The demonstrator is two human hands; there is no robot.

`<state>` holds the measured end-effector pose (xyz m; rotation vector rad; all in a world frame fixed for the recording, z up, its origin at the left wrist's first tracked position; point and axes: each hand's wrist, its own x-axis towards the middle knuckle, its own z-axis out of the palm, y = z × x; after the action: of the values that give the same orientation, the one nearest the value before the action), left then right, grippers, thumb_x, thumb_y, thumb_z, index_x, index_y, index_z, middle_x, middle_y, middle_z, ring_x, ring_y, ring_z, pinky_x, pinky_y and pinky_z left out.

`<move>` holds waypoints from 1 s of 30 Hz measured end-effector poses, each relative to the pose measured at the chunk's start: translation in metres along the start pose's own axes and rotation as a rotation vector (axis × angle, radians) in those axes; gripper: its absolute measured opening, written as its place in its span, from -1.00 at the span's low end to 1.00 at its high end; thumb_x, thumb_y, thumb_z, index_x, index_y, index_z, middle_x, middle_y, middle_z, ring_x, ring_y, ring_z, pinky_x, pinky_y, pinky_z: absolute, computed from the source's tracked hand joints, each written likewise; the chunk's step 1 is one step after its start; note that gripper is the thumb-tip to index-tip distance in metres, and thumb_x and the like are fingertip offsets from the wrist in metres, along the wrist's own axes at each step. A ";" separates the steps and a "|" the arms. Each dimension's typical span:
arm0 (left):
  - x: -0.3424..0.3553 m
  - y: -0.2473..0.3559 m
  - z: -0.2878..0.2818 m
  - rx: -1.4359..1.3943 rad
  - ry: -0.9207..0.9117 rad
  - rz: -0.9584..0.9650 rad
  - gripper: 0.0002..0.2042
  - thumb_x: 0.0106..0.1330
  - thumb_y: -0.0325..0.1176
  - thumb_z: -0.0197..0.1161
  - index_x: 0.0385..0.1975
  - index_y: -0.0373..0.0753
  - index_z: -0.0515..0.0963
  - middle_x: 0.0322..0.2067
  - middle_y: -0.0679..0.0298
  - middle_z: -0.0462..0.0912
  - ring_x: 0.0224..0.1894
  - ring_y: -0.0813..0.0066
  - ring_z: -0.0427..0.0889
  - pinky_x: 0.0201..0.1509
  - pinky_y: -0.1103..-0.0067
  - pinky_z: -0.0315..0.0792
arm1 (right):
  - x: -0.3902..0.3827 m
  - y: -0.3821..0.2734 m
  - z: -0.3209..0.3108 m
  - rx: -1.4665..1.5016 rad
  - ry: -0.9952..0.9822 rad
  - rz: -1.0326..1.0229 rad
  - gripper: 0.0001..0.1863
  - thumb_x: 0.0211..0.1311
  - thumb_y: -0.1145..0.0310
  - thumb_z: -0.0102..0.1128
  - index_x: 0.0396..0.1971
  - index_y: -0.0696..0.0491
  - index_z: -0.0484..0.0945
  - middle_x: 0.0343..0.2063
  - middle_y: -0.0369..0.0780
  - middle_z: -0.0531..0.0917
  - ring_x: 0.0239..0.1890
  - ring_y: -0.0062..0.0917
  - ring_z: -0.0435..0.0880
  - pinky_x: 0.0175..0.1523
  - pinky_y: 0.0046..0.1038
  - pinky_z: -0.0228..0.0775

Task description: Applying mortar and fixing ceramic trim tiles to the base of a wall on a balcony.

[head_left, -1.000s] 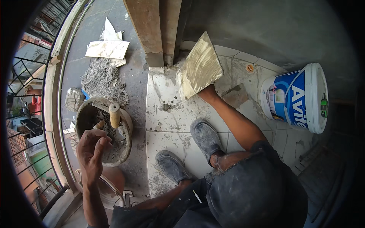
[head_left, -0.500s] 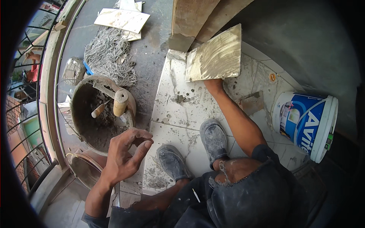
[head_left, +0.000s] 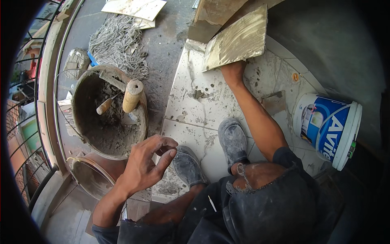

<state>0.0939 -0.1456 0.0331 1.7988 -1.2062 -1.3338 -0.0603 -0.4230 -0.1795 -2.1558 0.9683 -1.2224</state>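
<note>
My right hand (head_left: 234,73) reaches forward and grips a square tile (head_left: 235,38) from beneath, its fingers hidden under it. Grey cement paste with curved streaks coats the tile's upper face. The tile is tilted, close to the wall's base. My left hand (head_left: 148,162) hangs empty, fingers loosely bent, with a gap between thumb and forefinger. It is nearest the bucket of mortar (head_left: 142,142). Across that bucket rests a trowel with a thick wooden handle (head_left: 133,96); a smaller wooden-handled tool (head_left: 104,106) lies on the mortar inside.
Marbled floor tiles (head_left: 191,105) spotted with mortar lie around my shoes (head_left: 232,140). A blue and white paint bucket (head_left: 327,128) lies on its side at right. At left are a second bucket (head_left: 91,177), a string mop head (head_left: 118,44) and a railing (head_left: 38,101). Loose tiles (head_left: 136,8) lie far off.
My right hand and the coated tile have moved slightly farther forward, toward the wall. My left hand has shifted a little to the right, still empty. The view has shifted slightly.
</note>
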 end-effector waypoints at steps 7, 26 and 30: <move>-0.001 -0.012 0.010 -0.081 -0.029 0.019 -0.87 0.27 -0.46 0.26 -0.25 -0.35 0.55 -0.34 0.07 0.64 -0.32 0.19 0.68 -0.25 0.44 0.53 | 0.008 -0.025 0.000 0.114 0.050 0.061 -0.80 0.09 0.64 0.10 -0.25 0.19 0.57 -0.32 -0.16 0.68 -0.18 -0.39 0.64 -0.03 -0.43 0.41; -0.010 -0.032 0.019 -0.089 -0.069 0.045 -0.84 0.28 -0.42 0.28 -0.21 -0.34 0.57 -0.32 0.12 0.67 -0.33 0.27 0.67 -0.20 0.46 0.52 | 0.026 -0.044 -0.003 0.301 0.131 0.162 -0.73 0.09 0.60 0.14 -0.15 0.25 0.55 -0.25 -0.20 0.67 -0.17 -0.52 0.58 -0.01 -0.47 0.39; -0.008 -0.030 0.022 -0.085 -0.088 0.044 -0.84 0.28 -0.43 0.28 -0.21 -0.35 0.57 -0.32 0.12 0.67 -0.32 0.28 0.67 -0.20 0.46 0.52 | 0.038 -0.046 -0.018 0.207 0.078 0.062 -0.74 0.09 0.58 0.16 -0.17 0.26 0.56 -0.24 -0.18 0.67 -0.16 -0.51 0.58 0.00 -0.47 0.39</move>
<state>0.0820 -0.1244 0.0042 1.6609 -1.2086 -1.4305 -0.0466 -0.4237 -0.1184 -1.9181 0.8912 -1.3233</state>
